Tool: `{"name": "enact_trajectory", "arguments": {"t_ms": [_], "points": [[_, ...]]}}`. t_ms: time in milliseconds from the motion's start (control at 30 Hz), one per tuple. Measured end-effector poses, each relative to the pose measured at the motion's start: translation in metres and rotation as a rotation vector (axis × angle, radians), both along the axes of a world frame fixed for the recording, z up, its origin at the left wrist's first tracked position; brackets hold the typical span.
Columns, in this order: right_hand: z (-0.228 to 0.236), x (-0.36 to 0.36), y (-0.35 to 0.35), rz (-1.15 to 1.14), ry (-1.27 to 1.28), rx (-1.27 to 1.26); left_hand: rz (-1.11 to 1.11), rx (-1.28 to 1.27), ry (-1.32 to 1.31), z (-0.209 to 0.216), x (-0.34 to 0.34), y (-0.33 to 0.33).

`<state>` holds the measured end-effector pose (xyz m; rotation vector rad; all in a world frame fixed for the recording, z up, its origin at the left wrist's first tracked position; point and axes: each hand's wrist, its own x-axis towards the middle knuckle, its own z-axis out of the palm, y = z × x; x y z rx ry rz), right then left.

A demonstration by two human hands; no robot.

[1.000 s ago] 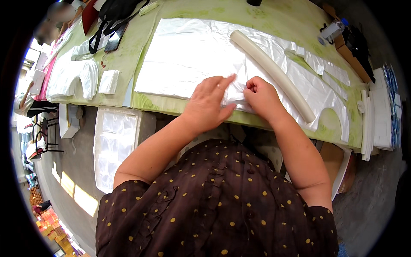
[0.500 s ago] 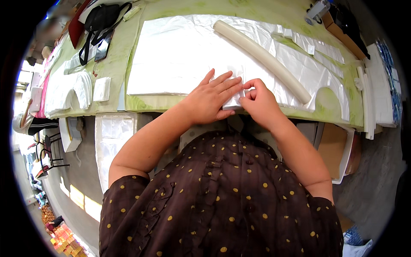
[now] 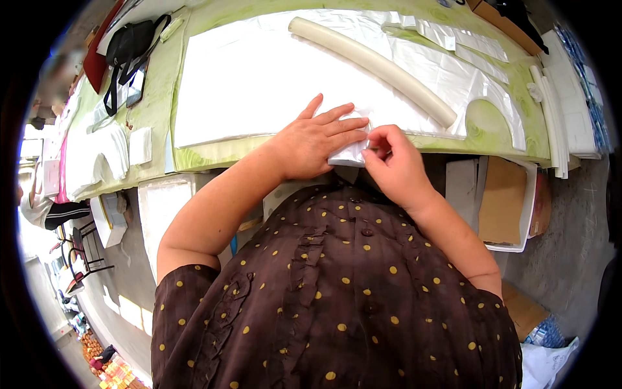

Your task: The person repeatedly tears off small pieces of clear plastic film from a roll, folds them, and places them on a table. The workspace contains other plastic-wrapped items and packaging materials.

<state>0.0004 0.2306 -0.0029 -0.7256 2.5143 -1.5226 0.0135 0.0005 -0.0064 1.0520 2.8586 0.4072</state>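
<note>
Since half a second ago, view tipped lower: tabletop (image 3: 155, 123) edge sits higher in frame, more of the brown dotted blouse (image 3: 337, 292) shows. Both hands have drawn back to the near edge; a small white piece (image 3: 350, 150) now lifts up between them, where earlier the left palm pressed flat on the sheet.

Left hand (image 3: 314, 141): palm down, fingers spread and extended, tips resting on the small white piece; grip open, not closed round anything.

Right hand (image 3: 392, 159): curled, thumb and forefinger pinched shut on the right edge of the small white piece; wrist bent back toward the body.

Small white piece overhangs the near edge of the tabletop, just below the large white sheet (image 3: 259, 84).

Long white tube (image 3: 376, 61) lies diagonally on the sheet, near the right hand but apart. Open sheet surface left of the left hand. Black bag (image 3: 129, 48) well apart at far left.
</note>
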Motion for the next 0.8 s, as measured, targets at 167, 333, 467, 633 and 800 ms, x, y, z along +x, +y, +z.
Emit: {"name": "enact_trajectory", "arguments": {"t_ms": [167,333,467,633,800], "points": [[-0.004,-0.034,0.01,0.173,0.526,0.141,0.007,0.107,-0.015,0.005,-0.003,0.001],[-0.004,-0.039,0.013,0.219,0.518,0.209,0.226,0.374,0.05,-0.011,-0.006,-0.003],[-0.007,-0.047,0.014,0.246,0.508,0.238,0.402,0.483,0.067,-0.012,-0.009,0.005],[-0.001,-0.058,-0.003,0.049,0.226,0.415,0.613,0.502,0.057,-0.011,-0.018,0.017],[0.006,-0.07,-0.011,0.023,0.111,0.577,0.733,0.481,-0.192,0.006,-0.026,0.021]]}}
